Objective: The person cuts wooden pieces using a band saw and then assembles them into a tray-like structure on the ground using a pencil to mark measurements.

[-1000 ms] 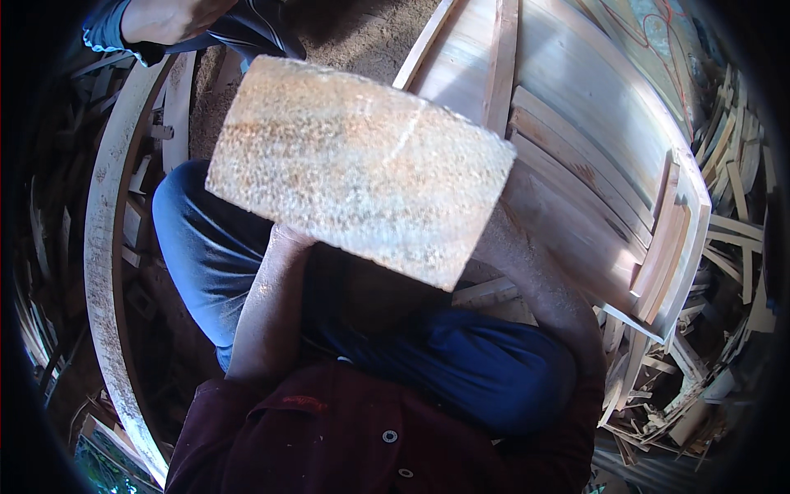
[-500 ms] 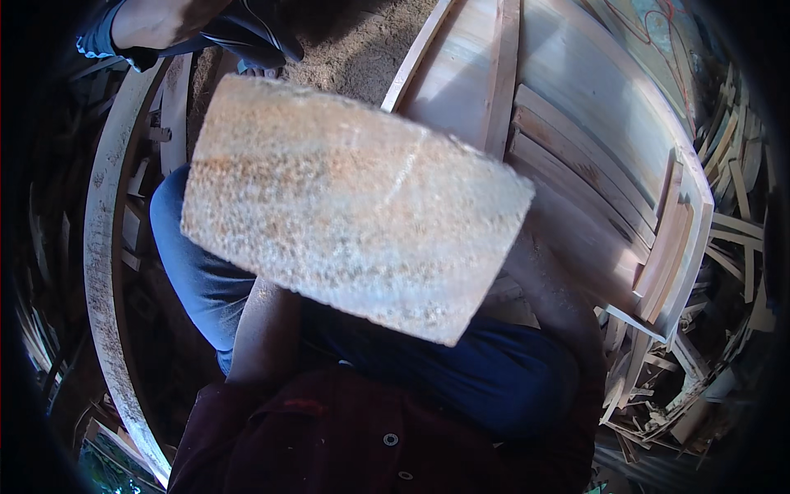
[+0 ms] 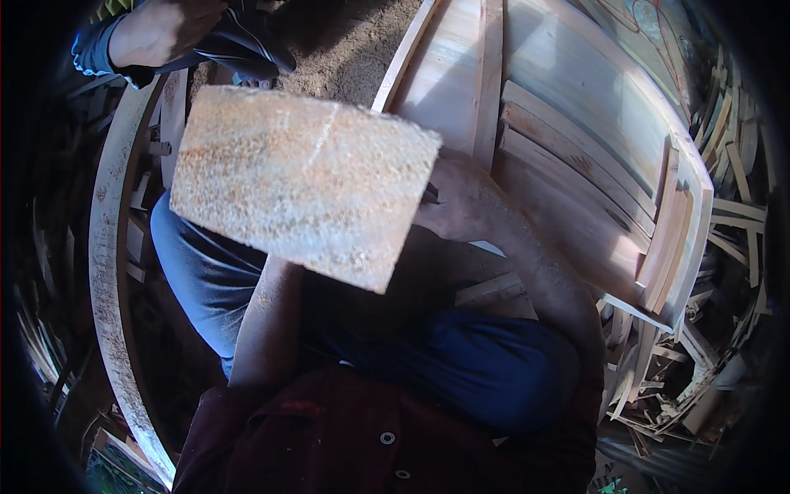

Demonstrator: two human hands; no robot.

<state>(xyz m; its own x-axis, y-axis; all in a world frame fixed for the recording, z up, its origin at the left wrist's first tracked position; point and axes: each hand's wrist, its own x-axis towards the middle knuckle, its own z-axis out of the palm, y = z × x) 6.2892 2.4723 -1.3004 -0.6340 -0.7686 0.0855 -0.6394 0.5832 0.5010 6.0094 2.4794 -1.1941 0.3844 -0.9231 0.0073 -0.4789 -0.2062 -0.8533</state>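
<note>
Slab (image 3: pixel 304 181), rough-faced & tan, fills centre view, up close to the cam! It's held up over the lap, no surface under it that I can see, long axis running L to R w/ its R end dipping a bit. L forearm (image 3: pixel 267 321) comes up to its lwr edge & vanishes; L hand is behind the wood, so can't tell if it's pinching, spread or just propping.

R hand (image 3: pixel 461 198) is right at the short R edge, fingers curled inward, tips lost behind the slab. Touching or just beside it? Can't say, nor whether there's anything in that curl: only a dark sliver shows btwn fingers & wood. Key relation: slab lies straight off to the L of the R hand, long axis pointing approx at it, and L arm meets the lwr long edge instead.

Out R, big pale panel (image 3: pixel 568 58): batten (image 3: pixel 488 90) crosses near its L edge, long strips (image 3: pixel 576 156) lie mid-panel, short strips (image 3: pixel 662 239) sit by its lwr R corner. Beyond that, heaped offcuts (image 3: pixel 736 222). Far L, curved plank (image 3: pixel 107 239). Top L corner of view, co-worker's hand (image 3: pixel 169 33), well apart from the slab.
</note>
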